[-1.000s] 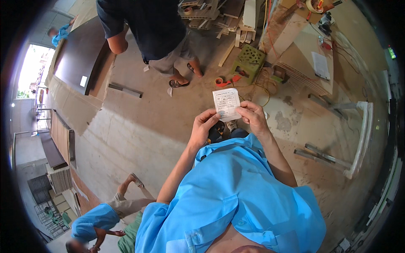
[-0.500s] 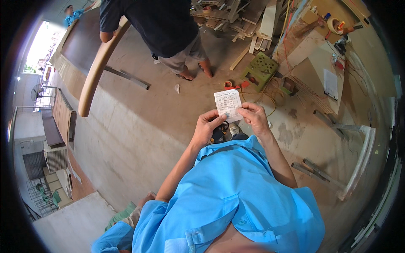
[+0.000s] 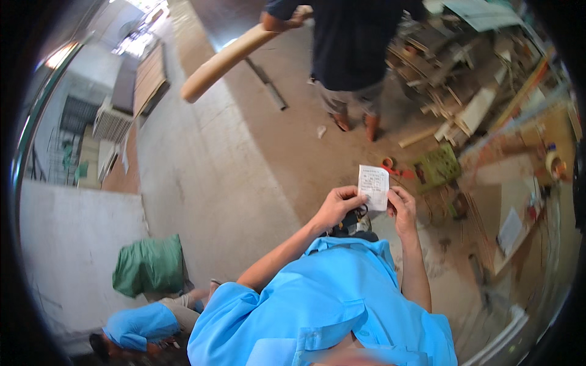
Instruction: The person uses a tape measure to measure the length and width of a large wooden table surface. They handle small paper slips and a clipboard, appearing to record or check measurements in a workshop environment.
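A small white slip of paper (image 3: 373,183) with a printed table is held up in front of my body. My left hand (image 3: 340,205) pinches its lower left corner between thumb and fingers. At its lower right edge my right hand (image 3: 401,206) grips it the same way, fingers curled. Both forearms reach up from the sleeves of my blue shirt (image 3: 342,293). Below the paper, my shoe and a dark item are partly covered by the hands and shirt.
Ahead, a person in dark clothes (image 3: 351,49) holds a long tan roll (image 3: 229,64). Scrap wood (image 3: 470,116) lies piled at the far right, near a green plastic crate (image 3: 437,166). At lower left, a person in blue (image 3: 141,325) bends beside a green sack (image 3: 149,266).
My view has swung left, so the surroundings shift right across the picture. The green sack and the bending person now show more fully. Both hands still hold the slip.
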`<action>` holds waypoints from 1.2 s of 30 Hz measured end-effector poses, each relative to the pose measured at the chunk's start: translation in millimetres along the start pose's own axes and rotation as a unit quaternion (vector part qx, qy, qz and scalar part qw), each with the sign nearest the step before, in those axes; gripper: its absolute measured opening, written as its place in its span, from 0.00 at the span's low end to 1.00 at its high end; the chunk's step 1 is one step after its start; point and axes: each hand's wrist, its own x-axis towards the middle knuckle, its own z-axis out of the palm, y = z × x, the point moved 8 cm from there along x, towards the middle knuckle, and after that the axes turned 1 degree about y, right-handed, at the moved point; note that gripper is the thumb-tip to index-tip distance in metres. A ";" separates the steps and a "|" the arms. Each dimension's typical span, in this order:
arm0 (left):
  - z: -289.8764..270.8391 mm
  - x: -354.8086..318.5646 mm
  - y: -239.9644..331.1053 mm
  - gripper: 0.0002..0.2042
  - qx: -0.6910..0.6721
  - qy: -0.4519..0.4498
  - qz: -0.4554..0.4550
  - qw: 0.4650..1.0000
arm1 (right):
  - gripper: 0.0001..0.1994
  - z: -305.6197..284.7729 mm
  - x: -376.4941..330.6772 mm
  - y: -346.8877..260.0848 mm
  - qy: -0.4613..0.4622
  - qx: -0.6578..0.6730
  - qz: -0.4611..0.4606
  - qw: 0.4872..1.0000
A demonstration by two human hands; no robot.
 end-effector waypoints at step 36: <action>-550.9 78.4 214.1 0.11 -0.053 0.237 0.125 0.962 | 0.12 536.8 419.3 -54.6 -0.159 -0.305 -0.263 0.902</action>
